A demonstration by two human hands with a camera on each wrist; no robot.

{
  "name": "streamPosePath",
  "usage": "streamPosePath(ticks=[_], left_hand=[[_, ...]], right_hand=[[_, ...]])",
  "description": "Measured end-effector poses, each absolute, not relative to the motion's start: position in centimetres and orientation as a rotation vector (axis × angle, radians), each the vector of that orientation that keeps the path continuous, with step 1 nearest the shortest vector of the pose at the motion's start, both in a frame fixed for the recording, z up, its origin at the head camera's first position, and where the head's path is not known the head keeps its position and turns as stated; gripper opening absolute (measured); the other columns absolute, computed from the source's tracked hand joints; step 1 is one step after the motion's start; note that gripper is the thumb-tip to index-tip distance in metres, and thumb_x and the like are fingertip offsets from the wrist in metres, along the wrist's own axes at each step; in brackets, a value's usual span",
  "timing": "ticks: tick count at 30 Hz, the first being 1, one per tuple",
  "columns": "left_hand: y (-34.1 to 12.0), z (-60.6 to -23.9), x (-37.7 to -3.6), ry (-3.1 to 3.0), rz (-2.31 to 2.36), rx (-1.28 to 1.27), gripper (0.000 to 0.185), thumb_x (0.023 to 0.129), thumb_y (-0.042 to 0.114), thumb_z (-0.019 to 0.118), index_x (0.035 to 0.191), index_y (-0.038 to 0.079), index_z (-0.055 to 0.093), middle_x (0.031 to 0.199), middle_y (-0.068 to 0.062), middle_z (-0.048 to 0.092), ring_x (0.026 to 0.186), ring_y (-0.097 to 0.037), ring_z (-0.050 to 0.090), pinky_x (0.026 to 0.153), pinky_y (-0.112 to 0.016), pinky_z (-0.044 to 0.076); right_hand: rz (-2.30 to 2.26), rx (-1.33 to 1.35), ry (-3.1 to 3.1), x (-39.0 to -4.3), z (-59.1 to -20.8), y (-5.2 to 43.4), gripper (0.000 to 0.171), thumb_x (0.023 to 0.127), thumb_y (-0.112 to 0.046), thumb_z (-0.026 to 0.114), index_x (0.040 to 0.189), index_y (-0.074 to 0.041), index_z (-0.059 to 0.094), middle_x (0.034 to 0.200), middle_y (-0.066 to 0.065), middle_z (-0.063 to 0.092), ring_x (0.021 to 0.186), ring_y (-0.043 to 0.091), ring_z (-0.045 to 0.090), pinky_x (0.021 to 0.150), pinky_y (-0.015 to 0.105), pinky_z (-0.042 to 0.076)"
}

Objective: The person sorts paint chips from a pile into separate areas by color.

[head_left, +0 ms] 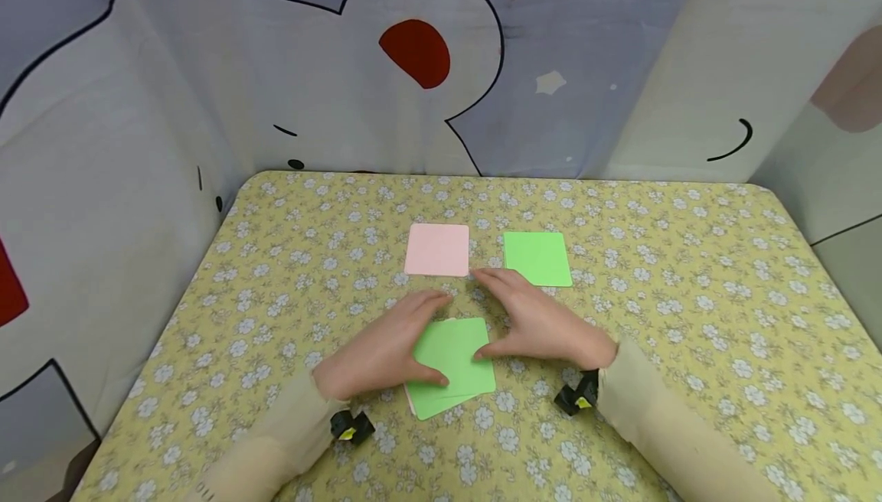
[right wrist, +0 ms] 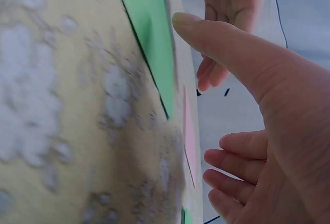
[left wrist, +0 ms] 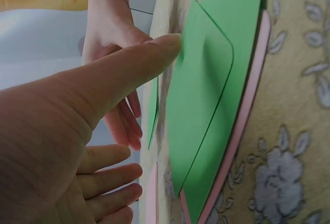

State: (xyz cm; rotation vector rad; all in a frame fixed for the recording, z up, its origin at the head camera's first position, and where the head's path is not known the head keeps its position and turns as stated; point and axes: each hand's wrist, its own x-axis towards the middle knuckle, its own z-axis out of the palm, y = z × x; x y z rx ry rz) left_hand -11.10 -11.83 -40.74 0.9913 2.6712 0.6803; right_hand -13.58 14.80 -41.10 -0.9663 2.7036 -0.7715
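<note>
**Head view: two hands frame a small stack of cards on a flowered table**

Head view, looking down: a stack of cards [head_left: 451, 364] lies near the front of the table [head_left: 689, 295], green on top, with a pink edge showing beneath in the left wrist view [left wrist: 242, 126]. The left hand [head_left: 386, 349] rests at the stack's 9 o'clock side, its thumb laid on the top green card and its fingers extended flat towards 12 o'clock — relaxed, not clenched, gripping nothing. The right hand [head_left: 537, 322] sits at the stack's 3 o'clock side, thumb tip touching the card's right edge, fingers straight and reaching up past the stack — likewise released.

At 12 o'clock from the stack, a single pink card [head_left: 437, 249] lies flat; just beside it, at its 3 o'clock, lies a single green card [head_left: 537, 259]. The right hand's fingertips reach the gap between these two, close to the green one's lower left corner.

No container is in sight; everything lies straight on the yellow flowered cloth. A printed fabric backdrop [head_left: 276, 66] stands behind the table.
</note>
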Motion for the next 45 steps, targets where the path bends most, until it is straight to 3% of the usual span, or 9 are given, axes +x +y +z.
streamPosePath(ticks=[14,21,34,45], left_hand=[[-12.3,-41.1,-10.3,2.643,0.682,0.986,0.115,0.062,0.054,0.095,0.152,0.005,0.043,0.149,-0.009,0.043,0.132,-0.022,0.043,0.108,-0.041,0.043],[-12.4,-41.3,-10.3,2.610,0.715,0.983,0.111,0.063,0.047,0.096,0.151,0.006,0.045,0.134,-0.005,0.049,0.115,-0.016,0.049,0.098,-0.038,0.050],[-12.5,-41.6,-10.5,2.576,0.727,0.959,0.111,0.062,0.046,0.097,0.151,0.006,0.045,0.132,-0.003,0.047,0.114,-0.017,0.045,0.095,-0.039,0.050],[-12.5,-41.7,-10.6,2.568,0.722,0.963,0.106,0.062,0.045,0.097,0.147,0.006,0.049,0.130,-0.003,0.047,0.113,-0.017,0.043,0.092,-0.037,0.049]], right_hand=[[-0.729,-1.033,2.687,-11.6,-41.6,15.0,0.117,0.066,-0.058,0.092,0.155,-0.004,0.040,0.149,0.007,0.043,0.134,0.021,0.042,0.108,0.040,0.044],[-0.714,-1.072,2.674,-10.9,-41.7,14.9,0.116,0.063,-0.057,0.094,0.154,-0.006,0.043,0.146,0.002,0.044,0.129,0.014,0.043,0.105,0.034,0.045],[-0.710,-1.125,2.668,-10.6,-42.1,14.4,0.111,0.063,-0.052,0.095,0.151,-0.006,0.047,0.139,0.002,0.048,0.122,0.015,0.044,0.101,0.036,0.049],[-0.699,-1.093,2.661,-10.5,-41.9,14.0,0.119,0.060,-0.056,0.095,0.154,-0.006,0.043,0.139,0.000,0.046,0.122,0.013,0.041,0.101,0.033,0.047]])
